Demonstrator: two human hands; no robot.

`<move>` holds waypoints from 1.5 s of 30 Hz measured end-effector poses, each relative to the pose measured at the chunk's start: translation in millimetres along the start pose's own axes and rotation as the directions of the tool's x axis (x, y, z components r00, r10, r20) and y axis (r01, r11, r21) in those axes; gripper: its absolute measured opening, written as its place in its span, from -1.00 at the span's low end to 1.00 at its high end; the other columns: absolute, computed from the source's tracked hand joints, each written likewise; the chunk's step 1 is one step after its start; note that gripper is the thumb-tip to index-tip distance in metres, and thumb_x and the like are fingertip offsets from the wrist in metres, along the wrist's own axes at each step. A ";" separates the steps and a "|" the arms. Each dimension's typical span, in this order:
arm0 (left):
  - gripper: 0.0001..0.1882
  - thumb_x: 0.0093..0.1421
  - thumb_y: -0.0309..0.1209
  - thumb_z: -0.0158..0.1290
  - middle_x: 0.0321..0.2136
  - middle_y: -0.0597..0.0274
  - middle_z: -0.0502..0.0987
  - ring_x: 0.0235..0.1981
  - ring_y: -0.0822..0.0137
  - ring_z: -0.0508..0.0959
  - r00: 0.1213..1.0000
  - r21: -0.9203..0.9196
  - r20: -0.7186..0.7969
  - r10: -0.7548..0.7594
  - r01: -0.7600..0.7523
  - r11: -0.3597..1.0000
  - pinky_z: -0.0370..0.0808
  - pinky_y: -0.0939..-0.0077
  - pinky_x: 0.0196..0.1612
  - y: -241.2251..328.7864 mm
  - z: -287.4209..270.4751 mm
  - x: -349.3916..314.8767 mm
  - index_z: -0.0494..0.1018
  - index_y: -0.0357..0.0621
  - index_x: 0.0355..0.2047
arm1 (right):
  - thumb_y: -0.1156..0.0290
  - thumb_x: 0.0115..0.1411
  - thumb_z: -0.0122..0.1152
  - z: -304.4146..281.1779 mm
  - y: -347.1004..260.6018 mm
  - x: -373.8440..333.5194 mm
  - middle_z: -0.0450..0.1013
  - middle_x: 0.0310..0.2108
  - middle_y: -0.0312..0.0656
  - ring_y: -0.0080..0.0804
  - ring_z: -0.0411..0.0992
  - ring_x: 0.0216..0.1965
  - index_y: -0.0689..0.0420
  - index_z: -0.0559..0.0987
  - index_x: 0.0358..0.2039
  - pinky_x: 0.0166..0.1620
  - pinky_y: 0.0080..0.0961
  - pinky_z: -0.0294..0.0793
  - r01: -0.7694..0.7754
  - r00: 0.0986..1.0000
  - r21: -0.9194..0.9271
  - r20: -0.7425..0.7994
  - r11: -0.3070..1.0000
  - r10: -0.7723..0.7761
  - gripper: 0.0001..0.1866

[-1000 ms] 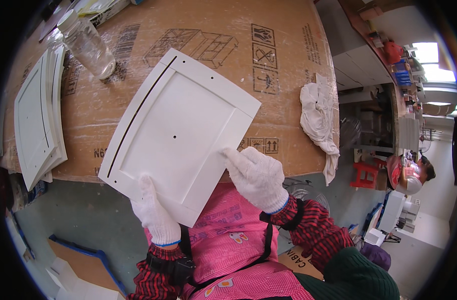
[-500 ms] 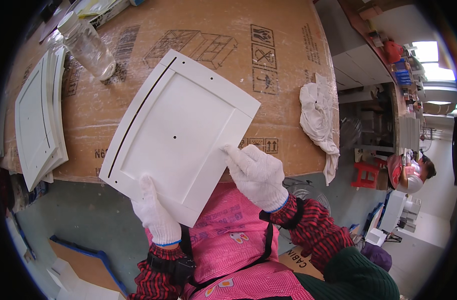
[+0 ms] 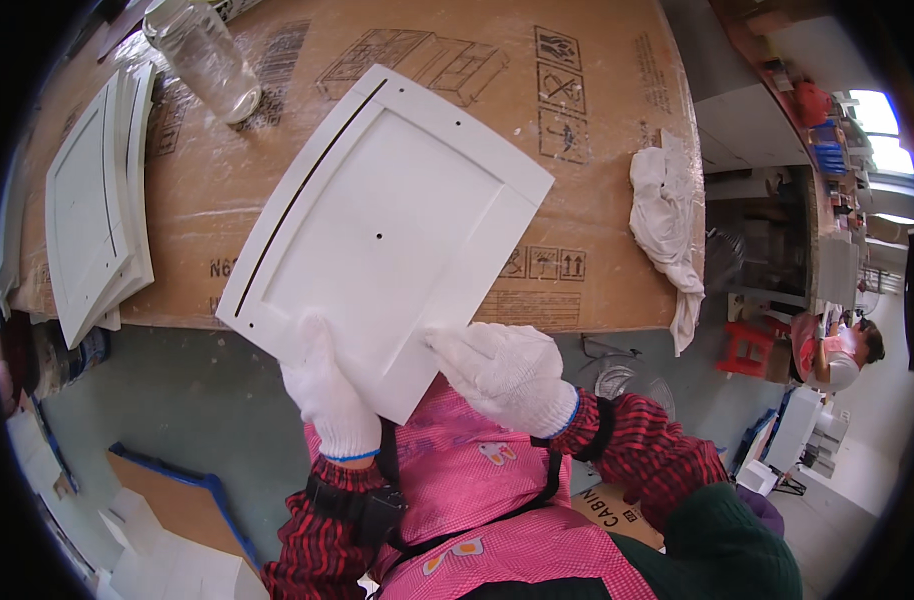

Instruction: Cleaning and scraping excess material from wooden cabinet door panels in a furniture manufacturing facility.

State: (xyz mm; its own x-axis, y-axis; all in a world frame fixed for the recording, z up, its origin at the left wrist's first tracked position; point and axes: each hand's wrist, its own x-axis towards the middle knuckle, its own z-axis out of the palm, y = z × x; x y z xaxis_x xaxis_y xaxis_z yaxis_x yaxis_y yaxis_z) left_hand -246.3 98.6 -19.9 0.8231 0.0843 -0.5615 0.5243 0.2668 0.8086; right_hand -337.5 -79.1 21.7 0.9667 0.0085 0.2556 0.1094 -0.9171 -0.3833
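A white panel [image 3: 377,220] lies tilted in front of me, partly over the table edge. It has a recessed middle, a curved far side, a dark slot along its left side and several small holes. My left hand [image 3: 332,395], in a white knit glove, grips its near edge with the thumb on top and the other fingers hidden beneath. My right hand [image 3: 507,370], gloved too, is closed, its fingertips touching the panel's right-hand border near the close corner. Whether anything small is between those fingers is hidden.
Cardboard [image 3: 617,240] covers the table. At left stand several similar white panels [image 3: 87,210], near a clear bottle [image 3: 212,70]. A white cloth [image 3: 667,210] hangs over the right edge. A brown board [image 3: 177,500] leans below. Another person [image 3: 842,355] sits far right by a red stool [image 3: 745,348].
My right fingertips have slid along the panel's right border toward me. The whole view has shifted, so table and panel appear higher and further right. My left hand keeps its grip.
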 end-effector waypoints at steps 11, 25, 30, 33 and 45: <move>-0.42 0.41 -0.25 0.17 0.13 0.03 0.51 0.04 0.19 0.57 0.996 -0.010 -0.041 0.075 -0.075 0.997 0.54 0.30 0.10 -8.4 -2.2 1.1 0.33 -0.31 0.30 | 0.37 0.14 0.25 10.3 -48.2 -17.5 0.58 -0.28 -0.29 -0.36 0.58 -0.35 0.05 0.63 0.06 -0.39 -0.36 0.57 -0.006 0.955 0.026 0.297 1.000 -0.002 -0.57; -0.44 0.39 -0.23 0.20 0.08 0.11 0.56 0.02 0.25 0.58 0.987 0.174 -0.051 0.150 -0.139 0.975 0.52 0.33 0.07 -9.8 -4.8 5.1 0.37 -0.28 0.27 | 0.33 0.23 0.16 -14.1 -7.9 25.1 0.55 -0.26 -0.29 -0.23 0.62 -0.31 -0.08 0.56 -0.04 -0.33 -0.24 0.62 0.199 0.872 0.099 0.436 0.975 -0.222 -0.73; -0.42 0.39 -0.23 0.21 0.10 0.12 0.56 0.02 0.25 0.57 0.988 0.176 -0.023 0.155 -0.148 0.973 0.53 0.33 0.06 -5.6 -3.4 4.2 0.35 -0.28 0.29 | 0.27 0.16 0.25 -17.1 8.0 34.2 0.53 -0.30 -0.32 -0.28 0.60 -0.36 -0.18 0.58 0.00 -0.44 -0.29 0.57 0.352 0.805 0.142 0.458 0.925 -0.376 -0.64; -0.42 0.39 -0.23 0.21 0.10 0.12 0.56 0.01 0.26 0.58 0.988 0.141 -0.011 0.155 -0.152 0.978 0.53 0.34 0.05 -5.1 -2.7 3.3 0.35 -0.28 0.29 | 0.27 0.17 0.24 -12.5 11.3 38.8 0.53 -0.29 -0.32 -0.28 0.60 -0.34 -0.17 0.58 -0.01 -0.43 -0.28 0.57 0.384 0.787 0.179 0.449 0.906 -0.423 -0.66; -0.39 0.38 -0.20 0.23 0.10 0.13 0.55 0.02 0.26 0.57 0.985 0.132 -0.021 0.169 -0.165 0.977 0.52 0.35 0.06 -4.0 -0.8 2.6 0.34 -0.27 0.30 | 0.30 0.19 0.23 -11.3 8.2 41.3 0.53 -0.26 -0.32 -0.27 0.60 -0.29 -0.14 0.58 -0.04 -0.36 -0.28 0.59 0.319 0.813 0.212 0.439 0.924 -0.382 -0.70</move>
State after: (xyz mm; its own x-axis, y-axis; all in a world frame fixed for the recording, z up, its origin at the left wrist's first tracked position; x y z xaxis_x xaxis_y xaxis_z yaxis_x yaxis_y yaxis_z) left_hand -246.4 98.6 -24.7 0.8952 0.1488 -0.4202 0.4054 0.1201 0.9062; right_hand -299.3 -90.9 39.1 0.8459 0.5321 -0.0356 0.4588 -0.7601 -0.4601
